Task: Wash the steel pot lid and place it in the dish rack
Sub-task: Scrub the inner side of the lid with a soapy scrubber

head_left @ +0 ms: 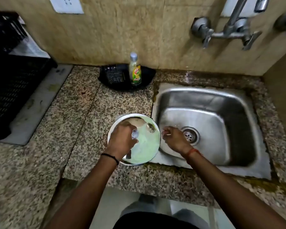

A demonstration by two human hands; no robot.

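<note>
The round steel pot lid [147,146] lies on the granite counter at the sink's left edge, smeared with pale green soap. Its knob [151,127] shows near the upper right. My left hand [122,141] is pressed on the lid, fingers closed around a small silvery scrubber [135,135]. Over the sink, my right hand [173,138] has its curled fingertips against the lid's right rim. The black dish rack [15,90] stands at the far left of the counter, on a white slab.
The steel sink [205,100] with its drain [189,135] lies to the right, under a wall tap [228,30]. A dish-soap bottle [135,71] stands in a black tray [116,76] against the wall. Granite counter [73,129] spans between rack and lid.
</note>
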